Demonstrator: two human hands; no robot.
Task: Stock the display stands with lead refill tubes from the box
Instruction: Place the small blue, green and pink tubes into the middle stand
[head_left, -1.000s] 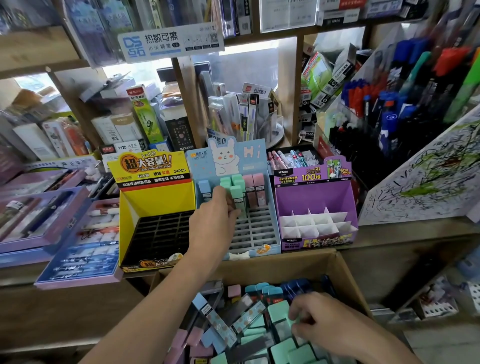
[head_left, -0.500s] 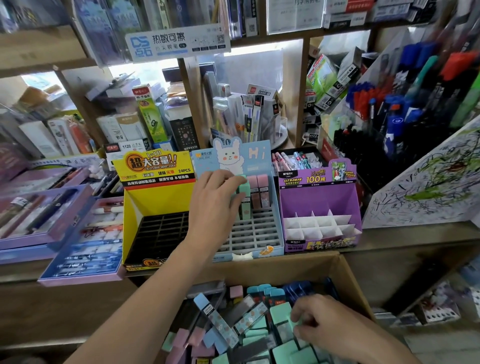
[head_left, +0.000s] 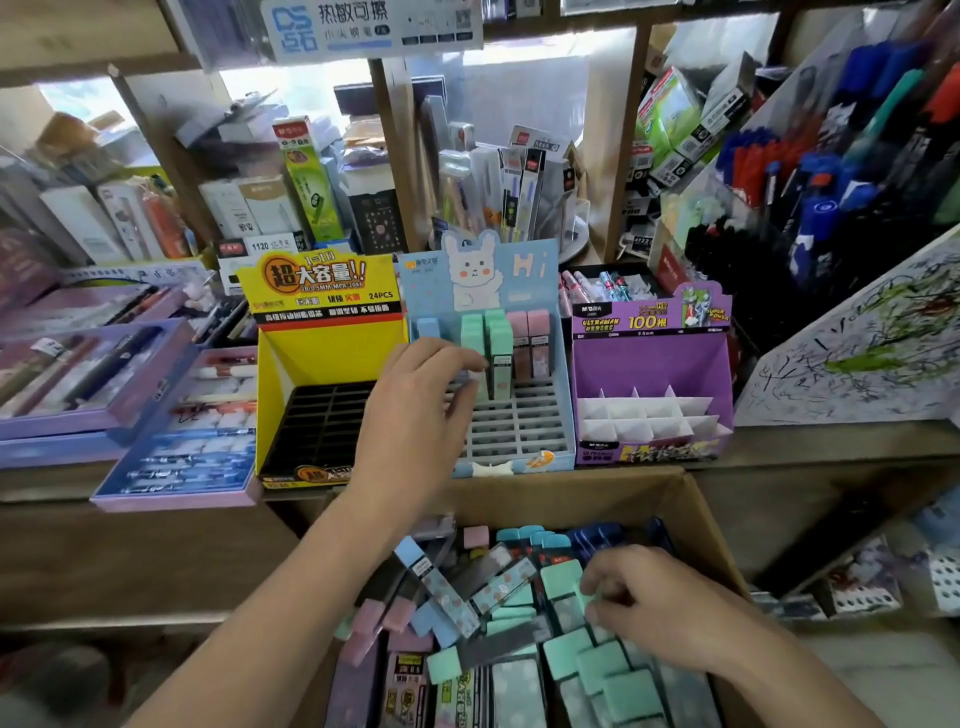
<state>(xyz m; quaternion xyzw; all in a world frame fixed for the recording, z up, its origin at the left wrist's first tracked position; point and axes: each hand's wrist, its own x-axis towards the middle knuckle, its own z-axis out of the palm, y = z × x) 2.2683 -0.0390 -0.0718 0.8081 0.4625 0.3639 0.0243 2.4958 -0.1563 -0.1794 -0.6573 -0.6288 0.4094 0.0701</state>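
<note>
Three display stands sit on the shelf: a yellow stand (head_left: 322, 358) with bare black slots, a blue rabbit stand (head_left: 519, 436) holding blue, green and pink lead refill tubes in its back rows, and a purple stand (head_left: 649, 364) with white dividers. My left hand (head_left: 415, 410) reaches into the blue stand and pinches the lower part of an upright green tube (head_left: 471, 332). Below, a cardboard box (head_left: 696, 514) holds several loose tubes (head_left: 498, 587). My right hand (head_left: 654, 608) is inside it, fingers curled round a green tube (head_left: 563, 579).
Purple and blue pen gift boxes (head_left: 171, 457) lie left of the stands. A slanted scribbled test sheet (head_left: 857, 353) and racks of markers (head_left: 831, 171) stand at the right. Packaged stationery crowds the shelves behind.
My left hand moved deeper over the blue stand, then drew back slightly toward me; an extra green tube now stands in the stand. My right hand stayed among the tubes in the box.
</note>
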